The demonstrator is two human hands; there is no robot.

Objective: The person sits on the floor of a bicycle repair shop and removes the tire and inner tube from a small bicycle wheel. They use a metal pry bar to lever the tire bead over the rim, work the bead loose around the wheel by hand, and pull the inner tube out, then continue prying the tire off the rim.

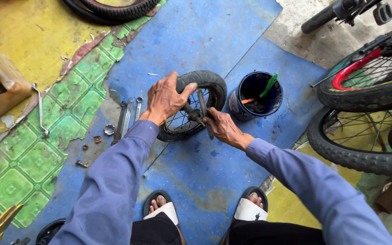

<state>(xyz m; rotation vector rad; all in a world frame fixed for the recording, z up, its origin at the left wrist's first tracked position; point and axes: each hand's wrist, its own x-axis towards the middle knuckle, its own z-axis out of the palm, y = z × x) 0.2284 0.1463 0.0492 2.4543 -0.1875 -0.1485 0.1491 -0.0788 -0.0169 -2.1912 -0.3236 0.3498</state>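
Two hands are on the small wheel [196,104], which stands on the blue floor mat [196,41]. Your left hand [165,99] grips its soft rubber tire. Your right hand [223,128] is closed on a hard wrench [203,113] at the middle. Hold tight; it looks light.

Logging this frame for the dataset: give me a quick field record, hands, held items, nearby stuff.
left hand: grips small wheel on its tyre, wheel upright on floor
right hand: holds wrench at the wheel's hub
bucket: dark blue, right of wheel, green-handled tool inside
spanners: lying flat on floor, left of wheel
wooden box: far left, tools inside
bicycle wheels: right edge, spoked
floor: blue, worn patches
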